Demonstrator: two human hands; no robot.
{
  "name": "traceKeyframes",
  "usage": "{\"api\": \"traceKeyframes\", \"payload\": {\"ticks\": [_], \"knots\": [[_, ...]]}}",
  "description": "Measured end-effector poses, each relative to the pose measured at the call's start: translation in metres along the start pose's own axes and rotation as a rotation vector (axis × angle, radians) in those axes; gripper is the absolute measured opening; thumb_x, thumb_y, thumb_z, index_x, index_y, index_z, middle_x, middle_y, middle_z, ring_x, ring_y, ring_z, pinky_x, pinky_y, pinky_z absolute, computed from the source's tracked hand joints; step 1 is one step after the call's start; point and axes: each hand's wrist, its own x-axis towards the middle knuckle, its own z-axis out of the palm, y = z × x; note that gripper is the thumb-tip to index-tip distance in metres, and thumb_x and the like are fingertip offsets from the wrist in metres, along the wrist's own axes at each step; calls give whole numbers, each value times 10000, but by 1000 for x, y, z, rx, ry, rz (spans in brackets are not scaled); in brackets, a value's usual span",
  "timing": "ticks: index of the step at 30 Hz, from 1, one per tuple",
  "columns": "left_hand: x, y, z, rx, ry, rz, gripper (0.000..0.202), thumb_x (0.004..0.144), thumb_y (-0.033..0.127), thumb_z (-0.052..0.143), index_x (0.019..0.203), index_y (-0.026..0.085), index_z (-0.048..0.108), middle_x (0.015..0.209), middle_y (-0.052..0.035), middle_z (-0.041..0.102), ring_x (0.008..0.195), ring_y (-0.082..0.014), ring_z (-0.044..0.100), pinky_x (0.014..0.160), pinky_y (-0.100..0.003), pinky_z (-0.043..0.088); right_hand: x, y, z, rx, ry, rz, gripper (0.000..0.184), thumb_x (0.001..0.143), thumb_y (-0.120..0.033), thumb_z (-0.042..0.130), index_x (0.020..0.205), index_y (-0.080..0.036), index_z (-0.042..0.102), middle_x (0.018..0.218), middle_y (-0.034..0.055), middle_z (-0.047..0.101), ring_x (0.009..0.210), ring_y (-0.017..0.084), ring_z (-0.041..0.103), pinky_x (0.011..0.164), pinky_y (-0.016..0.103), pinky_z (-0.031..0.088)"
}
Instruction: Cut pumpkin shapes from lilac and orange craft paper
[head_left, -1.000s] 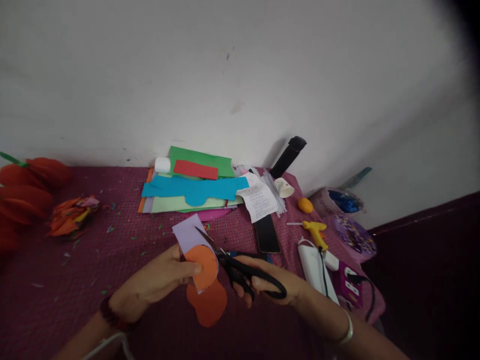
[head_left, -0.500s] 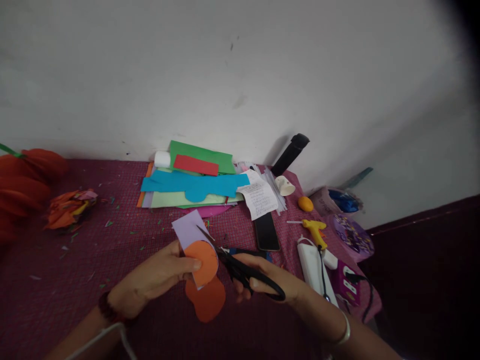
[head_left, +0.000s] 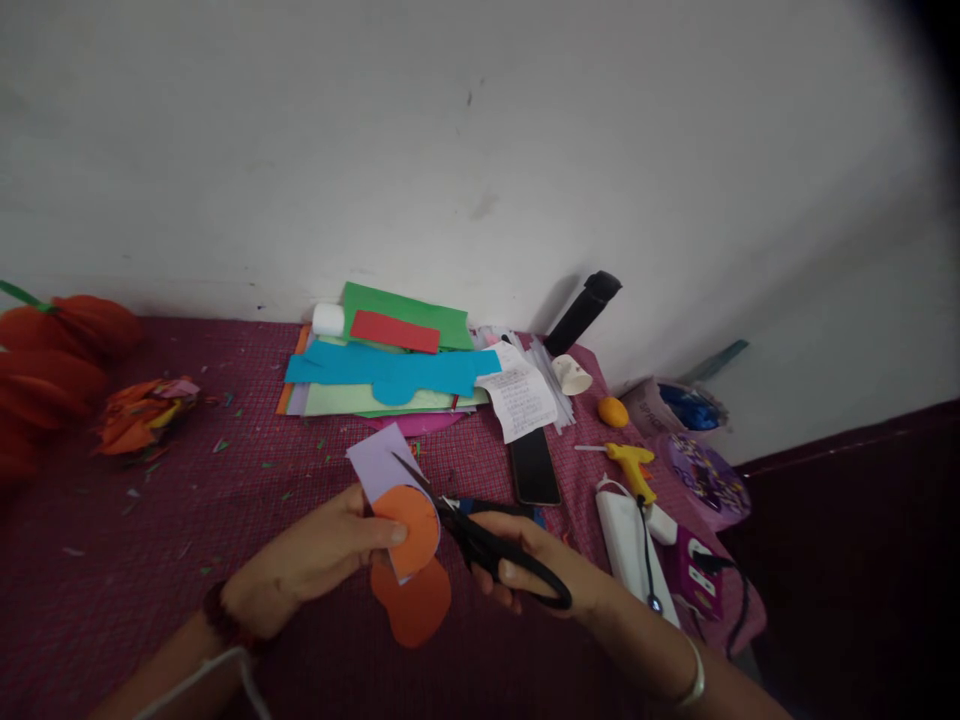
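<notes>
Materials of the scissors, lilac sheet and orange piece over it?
Scissors: thin pointed blades, probably metal; black handles, likely smooth plastic, from the rounded loop.
Lilac sheet: probably matte paper or card; flat, straight-edged, no shine.
Orange piece: similar matte card or perhaps thin foam; even colour, no gloss.

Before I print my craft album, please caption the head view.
Right hand holding black scissors; left hand pinching an orange cutout over lilac paper.

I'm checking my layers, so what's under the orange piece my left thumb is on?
Lilac paper, sticking out mostly at the upper left. The orange piece and your left hand cover the rest, so the number of layers can't be seen.
</notes>
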Motion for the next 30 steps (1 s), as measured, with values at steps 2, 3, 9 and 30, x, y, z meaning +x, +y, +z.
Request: {"api": "traceKeyframes", "payload": {"ticks": [2,3,9,30], "knots": [[1,0,-1,2,-11,4,291,623,276,800,825,145,637,756,-55,660,644,-168,607,615,-295,483,-1,1,1,22,17,12,654,686,-653,687,1078,-141,580,742,-10,539,535,47,450,442,161,351],[1,-1,-2,7,-15,7,288,627,277,799,826,145,637,756,-55,660,641,-166,605,612,-292,482,-1,1,1,38,18,16,659,683,-652,691,1086,-141,582,737,-12,539,523,43,437,434,161,338],[3,-4,-9,54,-40,45,267,654,262,777,852,152,635,771,-46,658,650,-159,596,600,-274,467,-2,7,-2,93,24,20,675,690,-600,721,1155,-134,578,730,-10,541,510,34,415,427,155,305],[-4,11,-13,324,-160,77,295,692,231,690,982,182,669,899,-45,674,769,-182,599,691,-275,467,-11,-17,-23,-248,-13,91,572,756,-456,708,1254,-195,604,808,21,525,621,83,409,496,186,346]]}}
